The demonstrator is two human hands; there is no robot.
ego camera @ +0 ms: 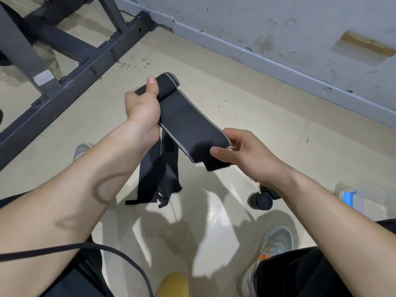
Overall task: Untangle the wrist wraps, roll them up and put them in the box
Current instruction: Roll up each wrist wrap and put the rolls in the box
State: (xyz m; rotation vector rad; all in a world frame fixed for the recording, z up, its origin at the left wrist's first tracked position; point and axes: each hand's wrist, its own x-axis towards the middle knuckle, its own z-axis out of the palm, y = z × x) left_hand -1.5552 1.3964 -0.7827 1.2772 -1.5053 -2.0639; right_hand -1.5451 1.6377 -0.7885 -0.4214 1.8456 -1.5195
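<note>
A black wrist wrap [188, 123] with grey edging stretches between my hands above the floor. My left hand [142, 106] grips its rolled-up end, thumb pressed on the roll. My right hand [242, 153] pinches the flat end between thumb and fingers. More black straps [158, 172] hang down from under my left hand, their ends with thin loops dangling near the floor. A rolled black wrap [262, 201] lies on the floor below my right wrist. A clear box with a blue part [349, 197] shows at the right, partly hidden by my right forearm.
A dark metal gym frame [70, 61] runs across the floor at upper left. A grey wall with a skirting board [278, 61] crosses the top right. My grey shoes [276, 249] rest on the beige floor. A black cable [107, 251] curves over my left leg.
</note>
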